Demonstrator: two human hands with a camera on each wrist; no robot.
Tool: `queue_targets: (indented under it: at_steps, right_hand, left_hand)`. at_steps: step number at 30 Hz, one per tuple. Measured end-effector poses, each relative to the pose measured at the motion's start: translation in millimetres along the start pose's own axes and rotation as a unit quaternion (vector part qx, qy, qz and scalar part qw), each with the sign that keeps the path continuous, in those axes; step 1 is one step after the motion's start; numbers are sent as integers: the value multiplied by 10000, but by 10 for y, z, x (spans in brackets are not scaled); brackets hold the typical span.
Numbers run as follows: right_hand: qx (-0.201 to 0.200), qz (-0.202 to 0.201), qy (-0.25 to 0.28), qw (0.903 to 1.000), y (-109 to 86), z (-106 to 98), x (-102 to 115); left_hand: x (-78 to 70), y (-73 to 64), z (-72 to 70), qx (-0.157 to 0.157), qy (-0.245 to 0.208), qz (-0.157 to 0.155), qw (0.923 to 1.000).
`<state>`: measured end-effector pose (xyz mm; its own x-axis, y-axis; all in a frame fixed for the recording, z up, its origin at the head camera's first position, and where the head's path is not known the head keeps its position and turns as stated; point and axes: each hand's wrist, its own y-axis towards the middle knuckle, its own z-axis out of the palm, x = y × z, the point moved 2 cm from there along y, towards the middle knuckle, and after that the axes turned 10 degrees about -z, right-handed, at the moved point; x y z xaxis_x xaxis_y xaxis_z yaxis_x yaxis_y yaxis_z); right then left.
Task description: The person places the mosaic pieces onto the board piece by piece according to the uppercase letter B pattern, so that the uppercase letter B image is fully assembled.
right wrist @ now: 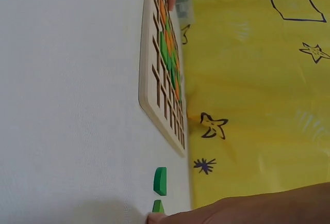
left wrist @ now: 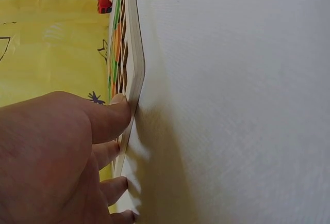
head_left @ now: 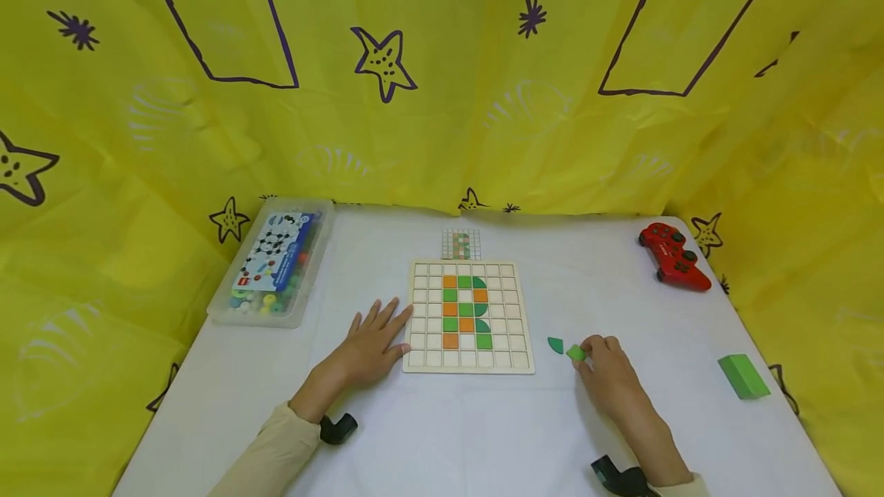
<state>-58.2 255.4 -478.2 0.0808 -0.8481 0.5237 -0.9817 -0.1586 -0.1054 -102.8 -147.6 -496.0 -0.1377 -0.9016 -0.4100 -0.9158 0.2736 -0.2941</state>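
Note:
A square wooden grid board lies on the white table, with orange, light green and dark green tiles set in its cells. My left hand is spread flat beside it. Its fingertips and thumb touch the board's left edge, as the left wrist view also shows. To the right of the board, my right hand pinches a light green tile between thumb and fingers, low over the table. Just left of that tile lies a dark green quarter-round tile, which shows in the right wrist view too.
Behind the board lies a small pattern card. A clear plastic box of colored parts stands at the back left. At the right are a red game controller and a green block. A yellow curtain surrounds the table.

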Motion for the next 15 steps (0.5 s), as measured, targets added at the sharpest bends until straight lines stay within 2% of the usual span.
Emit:
queue_targets:
  at_steps: [7,15]
  right_hand:
    - [-248,-356,75,9990,169,-4,-33]
    - [-255,-429,225,9985,294,11,8]
  left_hand:
    - [11,4,16,-18,21,-35,10000]
    - [6,-2,21,-1,40,-53,10000]
